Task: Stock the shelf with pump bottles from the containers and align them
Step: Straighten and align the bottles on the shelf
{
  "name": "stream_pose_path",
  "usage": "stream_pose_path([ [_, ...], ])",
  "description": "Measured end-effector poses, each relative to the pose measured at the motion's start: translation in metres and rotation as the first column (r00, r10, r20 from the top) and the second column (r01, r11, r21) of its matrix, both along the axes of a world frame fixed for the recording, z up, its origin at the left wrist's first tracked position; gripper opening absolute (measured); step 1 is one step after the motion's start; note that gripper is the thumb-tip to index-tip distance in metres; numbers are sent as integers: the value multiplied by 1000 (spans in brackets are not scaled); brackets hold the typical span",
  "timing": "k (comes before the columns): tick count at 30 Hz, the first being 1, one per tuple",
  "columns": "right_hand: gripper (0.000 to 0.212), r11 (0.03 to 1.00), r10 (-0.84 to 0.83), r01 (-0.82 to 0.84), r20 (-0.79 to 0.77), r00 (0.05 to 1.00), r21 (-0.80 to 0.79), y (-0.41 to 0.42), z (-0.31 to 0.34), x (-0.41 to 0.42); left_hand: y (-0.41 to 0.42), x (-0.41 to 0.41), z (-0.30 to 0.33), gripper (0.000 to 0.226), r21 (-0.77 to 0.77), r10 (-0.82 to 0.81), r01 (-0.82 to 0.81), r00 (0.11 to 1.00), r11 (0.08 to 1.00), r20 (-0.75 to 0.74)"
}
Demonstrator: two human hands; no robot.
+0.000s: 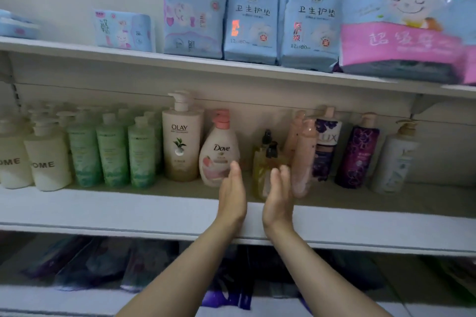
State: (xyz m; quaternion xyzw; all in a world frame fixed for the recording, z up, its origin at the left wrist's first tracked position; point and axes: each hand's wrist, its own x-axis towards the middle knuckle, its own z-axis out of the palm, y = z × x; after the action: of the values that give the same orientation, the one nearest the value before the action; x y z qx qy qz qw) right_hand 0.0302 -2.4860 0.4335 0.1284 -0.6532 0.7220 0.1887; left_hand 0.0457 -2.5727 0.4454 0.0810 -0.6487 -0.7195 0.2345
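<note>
Neither hand grips anything: left hand and right hand are both flat with fingers straight, palms facing each other, low centre of frame, forearms coming up from the bottom edge over the front lip of the middle shelf. Left fingertips sit against the lower right side of the Dove bottle; contact looks likely, can't confirm. Right fingers are just in front of the yellow bottles with black pumps and beside the blurred pink bottles; can't tell if they touch. Yellow bottles stand in the gap between the two palms, slightly behind them. Further back, mid-frame, the row of pump bottles runs along the same shelf: left of Dove is the tall Olay bottle, touching or nearly so, then three green bottles packed tight, then white bottles at the far left edge with more rows behind. Right of the pink ones: Lux bottle, purple bottle tilted a bit, white bottle at centre right, spaced looser than the left group. Upper shelf across the top of frame carries blue packs and a pink-banded pack upper right. Below the middle shelf, dark packets, blurred.
</note>
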Motion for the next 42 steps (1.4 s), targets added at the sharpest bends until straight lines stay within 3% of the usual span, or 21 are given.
stream_pose_path([
  [1,28,999,-51,51,-17,999,5,6,2,-3,10,-3,-2,85,-27,-23,24,999,999,26],
  [3,31,994,-101,100,22,995,45,20,2,-13,24,-10,-6,73,-57,-36,41,996,998,82],
  [5,29,998,-57,52,103,993,42,29,-1,-20,31,-14,-7,65,-61,-70,77,991,995,110],
  [8,27,997,64,-55,211,975,-48,33,-5,-28,36,-18,-11,91,-35,-77,82,990,996,119],
  [11,17,988,51,-14,242,969,-154,34,-4,-37,34,-25,-12,98,25,-69,67,993,997,100],
  [13,23,978,52,7,273,960,-208,34,-4,-41,25,-30,-10,88,62,-80,74,991,995,110],
  [16,48,981,58,3,302,952,-196,34,-3,-46,11,-35,-10,62,75,-113,104,987,992,116],
  [20,32,977,101,-35,308,946,-211,29,0,-59,0,-37,-16,58,46,-129,124,985,991,113],
  [22,21,967,146,-66,321,936,-247,28,3,-66,1,-38,-17,59,24,-126,124,986,992,112],
  [26,44,947,215,-105,353,911,-305,24,10,-74,1,-39,-20,61,-14,-75,77,992,997,96],
  [31,54,914,222,-66,358,907,-401,11,14,-85,0,-40,-23,71,-85,-80,89,992,992,99],
  [36,62,937,148,-1,393,908,-351,7,17,-90,-2,-45,-25,70,-131,-31,45,994,990,105],
  [42,55,943,117,14,370,921,-333,5,16,-93,-1,-42,-21,94,-78,-79,87,992,993,95],
])
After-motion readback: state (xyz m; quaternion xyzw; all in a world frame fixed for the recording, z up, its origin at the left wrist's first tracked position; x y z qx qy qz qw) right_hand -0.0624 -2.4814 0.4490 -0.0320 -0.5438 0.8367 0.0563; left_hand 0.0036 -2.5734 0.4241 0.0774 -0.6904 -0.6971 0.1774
